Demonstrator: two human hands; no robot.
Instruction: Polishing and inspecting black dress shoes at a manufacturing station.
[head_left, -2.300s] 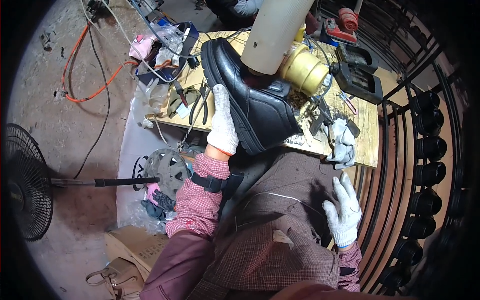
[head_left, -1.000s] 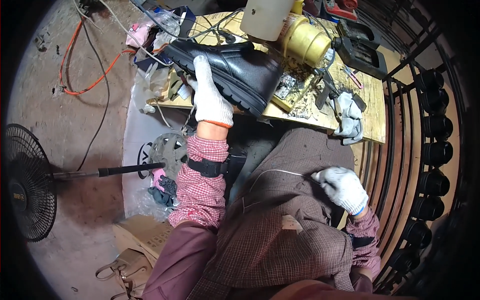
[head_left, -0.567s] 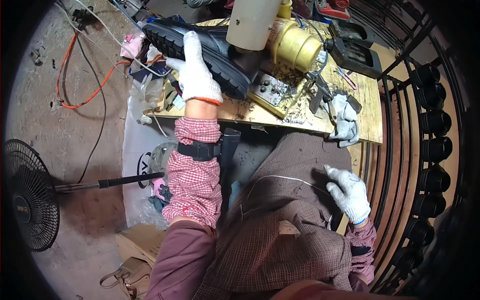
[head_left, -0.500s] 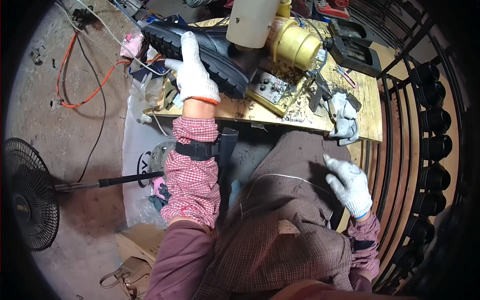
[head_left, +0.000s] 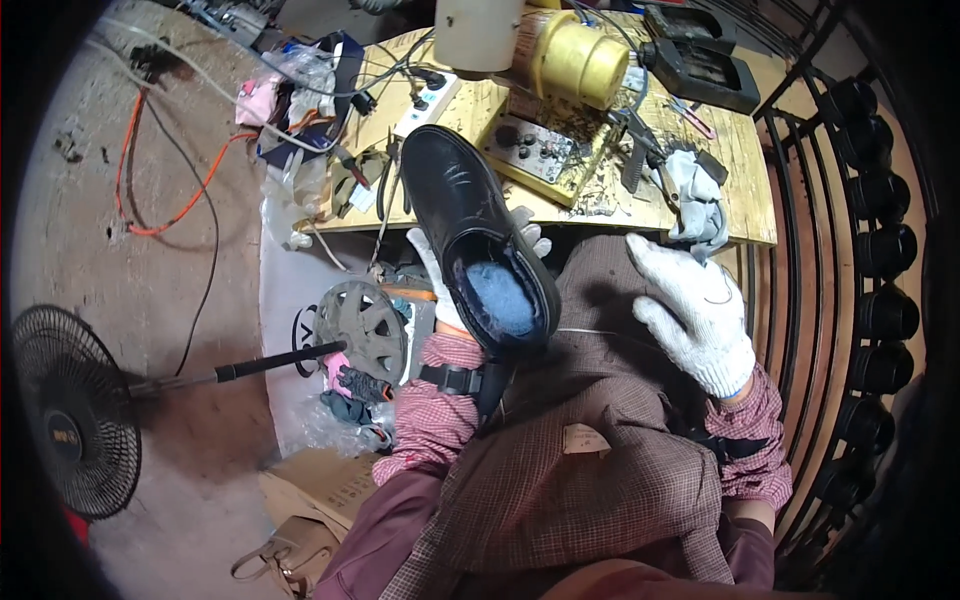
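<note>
A black leather slip-on shoe with a blue fluffy lining is held sole down, toe pointing away, over the near edge of the workbench. My left hand, in a white knit glove, grips it from underneath. Its thumb shows on the left side of the shoe and its fingertips on the right; the palm is hidden. Above my lap, my right hand, also gloved, is open with its thumb apart, and nothing is in it. A grey-white cloth hangs off the bench just beyond it.
A yellow and white heat-gun-like machine overhangs the bench beside a control box. A power strip with cables lies behind the shoe. A rack of black shoes runs along the right; a fan stands left.
My left hand has brought the shoe from beside the machine toward me, turning it from sole-sideways to opening-up. My right hand has lifted and moved forward, away from my lap.
</note>
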